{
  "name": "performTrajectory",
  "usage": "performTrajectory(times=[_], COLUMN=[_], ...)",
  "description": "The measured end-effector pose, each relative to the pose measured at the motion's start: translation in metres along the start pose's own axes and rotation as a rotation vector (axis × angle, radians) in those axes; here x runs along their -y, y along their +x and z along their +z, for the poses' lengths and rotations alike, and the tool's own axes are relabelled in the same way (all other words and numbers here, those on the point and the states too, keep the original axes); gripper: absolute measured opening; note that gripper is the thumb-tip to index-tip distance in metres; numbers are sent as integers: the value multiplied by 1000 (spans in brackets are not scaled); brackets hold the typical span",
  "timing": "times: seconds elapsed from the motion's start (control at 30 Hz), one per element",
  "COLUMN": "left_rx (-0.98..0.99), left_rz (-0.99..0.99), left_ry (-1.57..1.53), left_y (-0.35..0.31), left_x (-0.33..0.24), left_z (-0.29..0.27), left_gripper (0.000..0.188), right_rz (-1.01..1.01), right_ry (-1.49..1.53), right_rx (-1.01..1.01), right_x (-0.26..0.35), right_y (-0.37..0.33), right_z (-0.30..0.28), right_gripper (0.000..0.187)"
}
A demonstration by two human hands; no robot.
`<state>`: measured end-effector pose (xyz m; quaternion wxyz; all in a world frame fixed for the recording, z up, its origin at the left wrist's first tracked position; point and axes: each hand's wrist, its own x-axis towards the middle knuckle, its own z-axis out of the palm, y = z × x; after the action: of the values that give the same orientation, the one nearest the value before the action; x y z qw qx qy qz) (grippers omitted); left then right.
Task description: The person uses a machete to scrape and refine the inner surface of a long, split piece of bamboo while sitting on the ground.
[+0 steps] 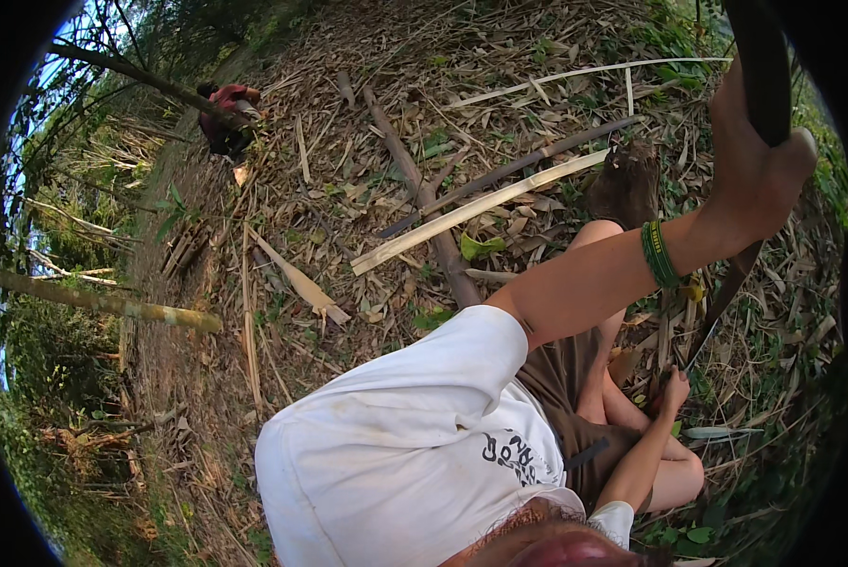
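Observation:
My left hand (pixel 762 175), with a green band on its wrist, is raised at the upper right and closed round a long dark strip (pixel 762 76). The strip runs past the top of the view and slants down behind the hand towards my right hand (pixel 673 389). That hand is low, in front of my bent legs, and its fingers are curled closed at the strip's lower end. A thin bright edge shows just above it. Whether this belongs to the strip or to a blade I cannot tell, and what lies inside the fingers is hidden.
Pale split strips (pixel 481 210) and dark poles (pixel 410 170) lie across dry leaf litter. Beside my leg stands a dark brown stump-like lump (pixel 623 184). A person in red (pixel 230 118) crouches farther off at the upper left. Tree trunks (pixel 103 302) stand at the left.

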<state>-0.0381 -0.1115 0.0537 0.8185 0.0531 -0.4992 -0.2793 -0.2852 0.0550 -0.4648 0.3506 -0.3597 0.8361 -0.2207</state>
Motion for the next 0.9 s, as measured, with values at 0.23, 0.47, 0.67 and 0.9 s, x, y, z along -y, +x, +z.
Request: performTrajectory(times=[0.23, 0.47, 0.67, 0.9], left_rx=[23, 57, 57, 28], left_rz=[42, -3, 16, -53], left_ry=[107, 15, -4, -24], left_y=[-5, 0, -2, 0], left_x=[-2, -16, -10, -11], left_z=[-11, -13, -13, -12], left_gripper=[27, 31, 34, 31], right_rz=[-32, -72, -56, 119], right_ry=[37, 54, 80, 231], right_rx=[-28, -50, -60, 13], right_x=[11, 6, 7, 14], right_y=[-12, -11, -11, -15], right_z=[3, 6, 5, 4], right_gripper=[49, 45, 43, 39])
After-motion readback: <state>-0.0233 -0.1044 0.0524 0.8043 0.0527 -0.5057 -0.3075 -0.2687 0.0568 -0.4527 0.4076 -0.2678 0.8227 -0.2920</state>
